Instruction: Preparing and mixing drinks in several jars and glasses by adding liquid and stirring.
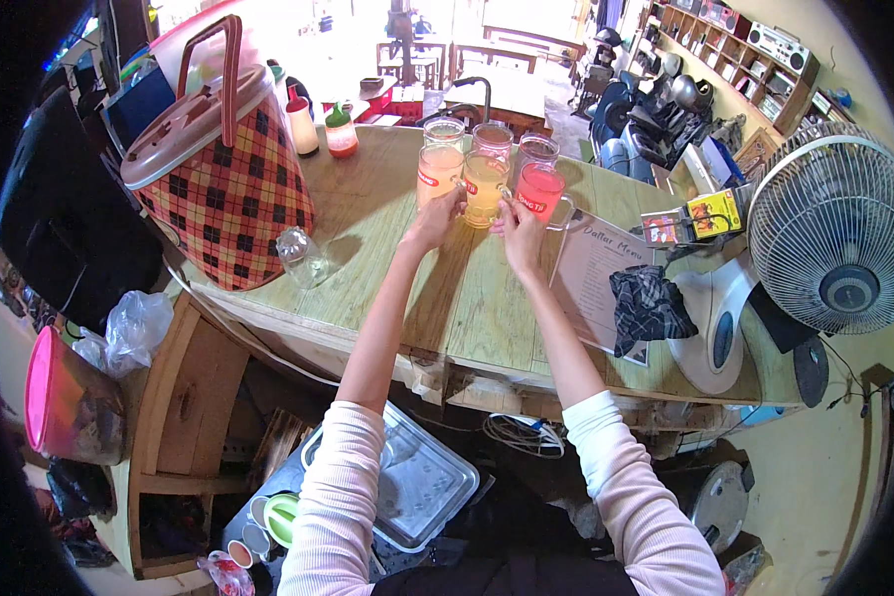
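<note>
White lettering stands on the red labels [531,204] of the front clear mugs [542,181]; a pale printed sheet [598,270] on the surface [372,298] carries a large script heading above lines too small to read; a yellow packet [714,214] bears illegible print.

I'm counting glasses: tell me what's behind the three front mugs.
Three more glasses stand there, their tops showing; the front mugs hide their lower parts.

Back mugs [493,137] partly hidden behind the front mugs [485,179]
</note>
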The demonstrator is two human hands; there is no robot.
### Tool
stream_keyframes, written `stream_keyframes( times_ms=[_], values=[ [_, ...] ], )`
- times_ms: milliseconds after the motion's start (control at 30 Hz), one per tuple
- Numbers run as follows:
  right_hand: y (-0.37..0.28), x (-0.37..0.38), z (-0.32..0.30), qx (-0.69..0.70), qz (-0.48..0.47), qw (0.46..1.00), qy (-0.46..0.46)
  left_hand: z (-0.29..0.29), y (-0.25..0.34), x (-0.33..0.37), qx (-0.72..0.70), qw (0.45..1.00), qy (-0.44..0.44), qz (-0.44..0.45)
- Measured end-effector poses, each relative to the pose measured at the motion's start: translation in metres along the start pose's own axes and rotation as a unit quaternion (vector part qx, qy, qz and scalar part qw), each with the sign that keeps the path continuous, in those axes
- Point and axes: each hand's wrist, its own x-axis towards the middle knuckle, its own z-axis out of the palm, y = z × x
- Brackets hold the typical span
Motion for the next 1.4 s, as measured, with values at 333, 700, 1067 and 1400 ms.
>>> stream_keyframes(
  times_ms=[333,700,1067,1400],
  values=[
    [0.004,0.001,0.002,0.010,-0.016,1.000,0.006,0.001,0.000,-0.003,0.022,0.999,0.004,-0.045],
    [-0.004,0.001,0.003,0.014,0.007,0.999,-0.033,0.001,-0.019,-0.002,-0.002,1.000,0.023,0.002],
    [0.004,-0.002,-0.004,-0.069,-0.030,0.996,-0.053,0.023,-0.010,-0.016,0.003,0.995,0.086,-0.050],
    [-0.029,-0.029,-0.021,-0.022,0.049,0.993,-0.106,0.026,0.015,-0.051,-0.059,0.987,0.083,-0.122]
  ],
)
